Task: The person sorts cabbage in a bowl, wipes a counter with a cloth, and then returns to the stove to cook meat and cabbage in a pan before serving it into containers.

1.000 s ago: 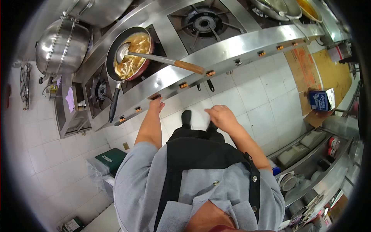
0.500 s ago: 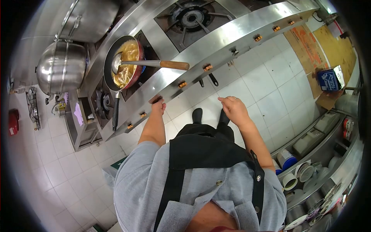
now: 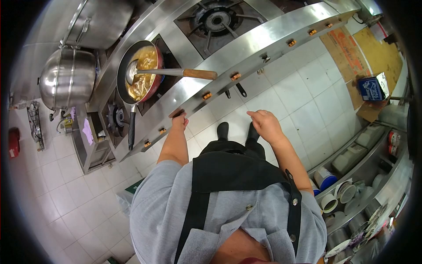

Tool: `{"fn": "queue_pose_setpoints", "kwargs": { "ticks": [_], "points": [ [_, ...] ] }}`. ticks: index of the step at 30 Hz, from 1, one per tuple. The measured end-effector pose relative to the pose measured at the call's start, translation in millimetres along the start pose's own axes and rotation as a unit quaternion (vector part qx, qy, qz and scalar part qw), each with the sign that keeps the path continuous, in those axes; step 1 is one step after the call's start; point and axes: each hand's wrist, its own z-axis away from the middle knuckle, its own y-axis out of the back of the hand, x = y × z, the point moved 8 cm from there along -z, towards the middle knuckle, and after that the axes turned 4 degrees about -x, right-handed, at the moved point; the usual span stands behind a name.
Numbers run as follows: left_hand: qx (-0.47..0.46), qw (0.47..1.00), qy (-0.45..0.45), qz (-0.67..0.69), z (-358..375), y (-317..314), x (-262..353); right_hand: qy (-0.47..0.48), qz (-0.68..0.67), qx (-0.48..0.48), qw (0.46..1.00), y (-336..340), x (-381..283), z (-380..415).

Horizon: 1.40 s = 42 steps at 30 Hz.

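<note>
My left hand (image 3: 179, 120) is closed around a stove knob at the front panel, and its fingers hide most of the knob. Loosely curled over the floor, my right hand (image 3: 266, 125) has a ring on one finger and nothing visible in it. Above my left hand, a frying pan (image 3: 122, 86) with a red outside and black handle stands on a burner, holding a brown, saucy dish (image 3: 144, 90). A ladle (image 3: 167, 71) dips its bowl into this food; its wooden handle extends past the pan over the stove's front edge.
Another burner (image 3: 217, 21) is at the upper middle, and a large metal pot (image 3: 70, 78) at the left. Black handles (image 3: 241, 90) jut out below the stove's front. Shelves with containers (image 3: 325, 179) run along my right; a blue box (image 3: 372, 89) sits on cardboard.
The view has shifted slightly. Both hands, the pan and the ladle keep their places. Blue flame beside the pan shows less than before.
</note>
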Motion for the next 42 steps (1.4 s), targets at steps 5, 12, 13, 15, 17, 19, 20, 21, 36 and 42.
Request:
{"fn": "queue_pose_setpoints", "kwargs": {
  "ticks": [5,12,13,15,17,19,20,21,36,42],
  "points": [
    [0.004,1.0,-0.001,0.005,-1,1,-2,-0.002,0.015,-0.013,1.0,2,-2,1],
    [-0.016,0.999,-0.035,0.016,-7,-2,-3,0.013,0.021,-0.064,0.998,-5,-25,-10],
    [-0.017,0.999,-0.028,0.006,-5,-2,-2,0.023,0.016,-0.072,0.997,-5,-35,-15],
    [-0.017,1.0,-0.014,-0.016,2,-1,-3,0.05,-0.008,-0.083,0.995,-7,-60,-25],
    [-0.135,0.977,0.024,-0.166,22,-3,-1,0.102,-0.039,-0.096,0.989,-5,-107,-51],
    [-0.262,0.926,0.103,-0.25,39,1,-13,0.167,-0.007,-0.079,0.983,1,-145,-74],
    [-0.332,0.894,0.163,-0.254,52,6,-21,0.199,0.023,-0.061,0.978,8,-166,-87],
    [-0.392,0.868,0.144,-0.269,64,15,-21,0.23,0.053,-0.043,0.971,12,-185,-100],
    [-0.614,0.745,0.015,0.261,157,147,131,-0.043,0.301,-0.222,0.927,-61,-189,-204],
    [-0.601,0.738,0.112,0.288,146,138,128,-0.103,0.13,-0.217,0.962,-26,-224,-166]
  ]
}}
